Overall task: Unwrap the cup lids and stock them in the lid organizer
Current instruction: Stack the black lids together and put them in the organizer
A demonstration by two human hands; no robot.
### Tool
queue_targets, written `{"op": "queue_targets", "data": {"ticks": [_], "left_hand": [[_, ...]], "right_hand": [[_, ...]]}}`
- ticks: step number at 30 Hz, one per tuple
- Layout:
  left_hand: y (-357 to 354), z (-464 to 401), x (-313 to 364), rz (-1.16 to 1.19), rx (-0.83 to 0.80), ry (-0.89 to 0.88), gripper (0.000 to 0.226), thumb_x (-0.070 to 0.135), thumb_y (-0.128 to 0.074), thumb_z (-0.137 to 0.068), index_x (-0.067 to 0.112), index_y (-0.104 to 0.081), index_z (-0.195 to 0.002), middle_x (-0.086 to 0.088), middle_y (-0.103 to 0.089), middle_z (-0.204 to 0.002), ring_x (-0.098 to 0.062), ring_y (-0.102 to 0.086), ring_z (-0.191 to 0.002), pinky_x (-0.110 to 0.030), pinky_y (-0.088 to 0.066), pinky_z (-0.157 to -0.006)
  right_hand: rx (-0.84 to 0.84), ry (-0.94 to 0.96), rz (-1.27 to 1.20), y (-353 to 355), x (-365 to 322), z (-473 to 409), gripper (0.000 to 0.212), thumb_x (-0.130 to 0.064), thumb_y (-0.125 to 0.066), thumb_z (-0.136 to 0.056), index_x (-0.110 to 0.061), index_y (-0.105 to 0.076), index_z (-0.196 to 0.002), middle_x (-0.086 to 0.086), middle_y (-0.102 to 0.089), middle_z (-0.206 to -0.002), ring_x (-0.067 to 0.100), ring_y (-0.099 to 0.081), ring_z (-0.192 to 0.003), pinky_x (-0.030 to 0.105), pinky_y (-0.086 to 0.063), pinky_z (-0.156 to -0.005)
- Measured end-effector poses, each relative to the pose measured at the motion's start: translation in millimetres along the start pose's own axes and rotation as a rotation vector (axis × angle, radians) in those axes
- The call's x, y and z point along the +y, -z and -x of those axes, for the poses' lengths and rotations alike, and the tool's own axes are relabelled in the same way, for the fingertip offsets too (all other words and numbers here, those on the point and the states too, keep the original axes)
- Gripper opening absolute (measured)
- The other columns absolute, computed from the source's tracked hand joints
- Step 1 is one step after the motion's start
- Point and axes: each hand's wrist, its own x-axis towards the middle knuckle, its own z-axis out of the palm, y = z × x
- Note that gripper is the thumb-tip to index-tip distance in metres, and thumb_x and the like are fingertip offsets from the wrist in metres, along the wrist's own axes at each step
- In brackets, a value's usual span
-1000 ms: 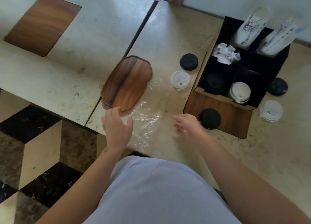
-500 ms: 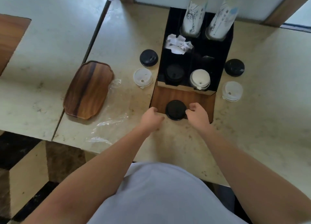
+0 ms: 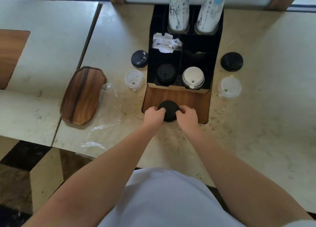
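Note:
A black stack of lids [image 3: 169, 109] sits on the counter against the wooden front of the lid organizer [image 3: 177, 97]. My left hand [image 3: 153, 116] grips its left side and my right hand [image 3: 187, 116] grips its right side, fingers curled over the top. Inside the organizer's front compartments stand a black lid stack [image 3: 165, 74] and a white lid stack [image 3: 193, 77]. Loose stacks lie beside it: a black stack [image 3: 139, 58] and a white stack [image 3: 134, 79] to the left, another black stack [image 3: 231, 61] and another white stack [image 3: 229, 88] to the right.
Two tall sleeves of paper cups [image 3: 178, 9] stand in the organizer's back slots, with crumpled paper [image 3: 165, 43] in a middle slot. A wooden tray [image 3: 83, 95] and empty clear plastic wrap [image 3: 102, 121] lie to the left. The counter edge runs near my body.
My view swung right to centre on the organizer. Both hands left the plastic wrap and closed in on the black lid stack from either side.

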Motion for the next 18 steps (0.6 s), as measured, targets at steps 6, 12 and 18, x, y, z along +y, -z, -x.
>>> {"op": "queue_targets", "data": {"ticks": [6, 12, 18], "left_hand": [[-6.9, 15.3, 5.0, 0.2, 0.029, 0.0, 0.031, 0.035, -0.059, -0.097, 0.018, -0.057, -0.123, -0.003, -0.066, -0.113, -0.019, -0.067, -0.099, -0.036, -0.059, -0.082], [8.4, 29.4, 14.6, 0.795, -0.193, 0.152, 0.054, 0.053, -0.061, -0.094, 0.013, -0.062, -0.131, -0.013, -0.073, -0.117, -0.028, -0.069, -0.107, -0.039, -0.056, -0.08], [0.1, 39.5, 42.3, 1.04, -0.493, 0.155, 0.059, 0.056, -0.062, -0.09, 0.018, -0.063, -0.136, -0.02, -0.066, -0.13, -0.036, -0.062, -0.117, -0.051, -0.05, -0.104]], "right_hand": [[0.038, 0.096, -0.37, 15.9, -0.1, 16.1, 0.029, -0.026, -0.07, -0.093, -0.028, -0.06, -0.12, -0.018, -0.065, -0.105, 0.001, -0.065, -0.097, 0.016, -0.054, -0.078], [-0.19, -0.135, -0.914, 55.1, -7.5, 18.5, 0.029, -0.022, -0.074, -0.092, -0.015, -0.066, -0.118, 0.008, -0.076, -0.111, 0.021, -0.075, -0.1, 0.026, -0.06, -0.074], [-0.363, -0.104, -0.92, 61.2, -23.6, 34.4, 0.027, -0.023, -0.071, -0.095, -0.011, -0.067, -0.118, 0.009, -0.078, -0.108, 0.024, -0.075, -0.099, 0.033, -0.061, -0.078]]}}
